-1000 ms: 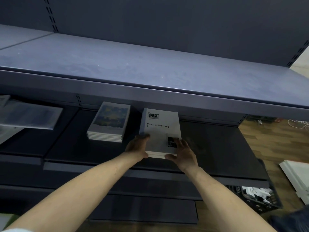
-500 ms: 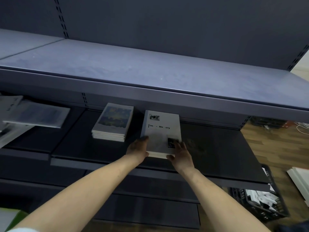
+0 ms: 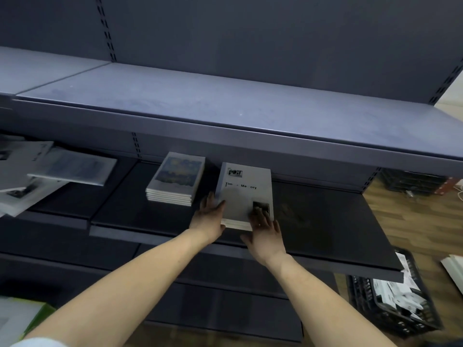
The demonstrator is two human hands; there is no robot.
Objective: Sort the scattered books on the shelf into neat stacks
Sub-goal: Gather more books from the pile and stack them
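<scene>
Unmoved since earlier, white book stack (image 3: 244, 194) sits between flat hands (image 3: 263, 226).

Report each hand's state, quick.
Left hand: open, fingers straight against the left edge of the grey book stack.
Right hand: open, fingers flat on the stack's top cover near its front corner.

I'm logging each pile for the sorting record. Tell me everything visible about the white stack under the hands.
The white stack is a few thin, paper-looking books lying flat on the dark middle shelf, near its front edge, right of the painted-cover stack. The top cover is white with a small logo, black title lettering and a dark photo at the lower right. The left hand presses its left edge; the right hand rests fingers on the cover's near right corner.
</scene>
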